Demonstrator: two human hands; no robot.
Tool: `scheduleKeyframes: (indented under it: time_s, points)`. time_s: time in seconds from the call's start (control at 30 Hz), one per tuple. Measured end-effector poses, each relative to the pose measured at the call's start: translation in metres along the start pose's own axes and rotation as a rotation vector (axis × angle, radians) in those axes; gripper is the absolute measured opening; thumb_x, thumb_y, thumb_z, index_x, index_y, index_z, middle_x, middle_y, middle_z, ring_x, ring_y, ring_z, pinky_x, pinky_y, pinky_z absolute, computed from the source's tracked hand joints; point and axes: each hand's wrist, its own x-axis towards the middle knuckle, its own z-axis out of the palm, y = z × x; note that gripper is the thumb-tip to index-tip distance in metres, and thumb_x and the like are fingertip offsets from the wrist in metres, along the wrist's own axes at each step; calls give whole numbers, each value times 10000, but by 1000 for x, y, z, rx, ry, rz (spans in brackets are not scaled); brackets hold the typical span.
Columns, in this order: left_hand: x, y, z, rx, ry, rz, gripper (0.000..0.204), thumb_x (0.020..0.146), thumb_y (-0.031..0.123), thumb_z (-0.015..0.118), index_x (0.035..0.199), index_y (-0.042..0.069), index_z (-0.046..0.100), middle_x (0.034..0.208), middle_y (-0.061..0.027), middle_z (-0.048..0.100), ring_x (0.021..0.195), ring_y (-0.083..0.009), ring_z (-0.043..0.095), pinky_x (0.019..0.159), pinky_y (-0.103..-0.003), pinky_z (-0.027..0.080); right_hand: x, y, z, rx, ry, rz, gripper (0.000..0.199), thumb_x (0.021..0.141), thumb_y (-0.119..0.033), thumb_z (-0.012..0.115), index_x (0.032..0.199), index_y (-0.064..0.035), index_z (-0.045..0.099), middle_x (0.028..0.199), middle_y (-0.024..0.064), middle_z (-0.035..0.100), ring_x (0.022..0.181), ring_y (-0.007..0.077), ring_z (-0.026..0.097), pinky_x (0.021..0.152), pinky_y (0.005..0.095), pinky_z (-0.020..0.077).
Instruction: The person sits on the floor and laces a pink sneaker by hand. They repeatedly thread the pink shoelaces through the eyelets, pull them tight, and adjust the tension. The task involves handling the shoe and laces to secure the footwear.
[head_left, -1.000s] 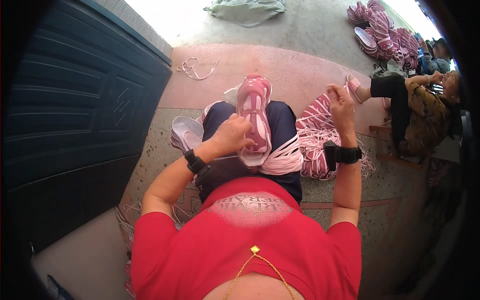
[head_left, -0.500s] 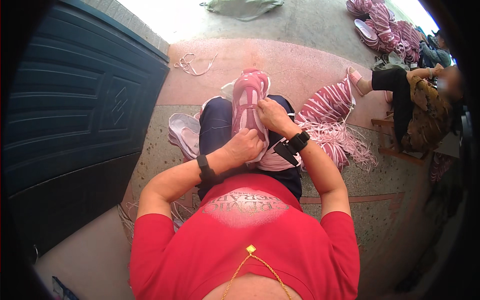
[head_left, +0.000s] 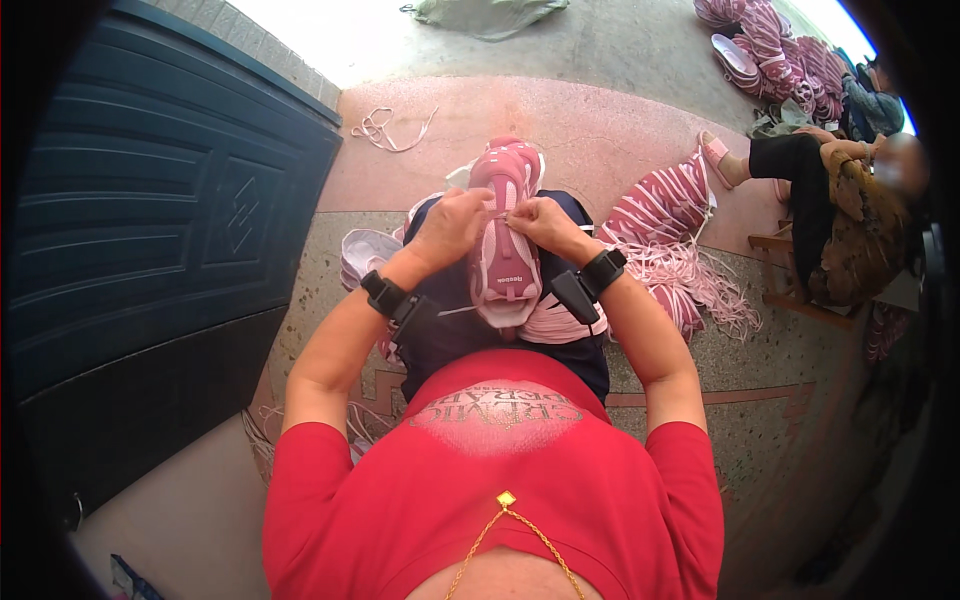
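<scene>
A pink shoe upper (head_left: 507,262) with white and darker pink panels lies lengthwise on my lap, its toe end away from me. Over its left edge, my left hand (head_left: 452,230) is closed in a pinch, and what its fingertips hold is too small to make out. My right hand (head_left: 548,226) pinches a thin pink shoelace at the middle of the upper, close to the left fingertips. A pale lace end sticks out at the upper's lower left. Beside my left thigh lie more white and pink uppers (head_left: 366,255), partly hidden by my leg.
Right of my legs lies a bundle of pink-and-white uppers (head_left: 655,205) with many loose laces (head_left: 705,290). A loose lace (head_left: 390,130) lies on the floor ahead. A dark blue door (head_left: 170,190) stands left. A seated person (head_left: 850,220) is at right, near more bundles (head_left: 770,60).
My left hand has moved forward and left, from the near part of the upper to its left edge, uncovering the near end. My right hand has shifted slightly and still pinches at the middle.
</scene>
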Motion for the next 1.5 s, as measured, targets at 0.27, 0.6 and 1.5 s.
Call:
scheduleKeyframes:
  time_s: [0.27, 0.6, 1.5]
  points:
    - [6, -8, 19, 53, -176, -119, 405, 771, 8, 567, 1169, 11, 493, 818, -159, 616, 838, -358, 586, 746, -425, 465, -11, -17, 10, -143, 221, -92, 148, 760, -125, 657, 850, -9, 637, 794, 193, 641, 765, 328, 638, 687, 382, 491]
    - [9, -1, 16, 164, -241, -101, 478, 767, 8, 569, 1226, 21, 438, 881, -219, 593, 859, -404, 568, 758, -460, 465, -13, -21, 21, -280, 265, -275, 202, 792, -54, 525, 988, -7, 526, 839, 246, 606, 840, 409, 595, 734, 476, 464]
    - [-306, -155, -385, -1072, 1566, -200, 230, 977, 119, 341, 763, 62, 405, 640, -53, 384, 575, -187, 418, 600, -339, 403, -465, 30, -441, 1234, 686, -756, 217, 907, -19, 465, 714, -106, 417, 532, -39, 301, 423, 58, 279, 444, 214, 269]
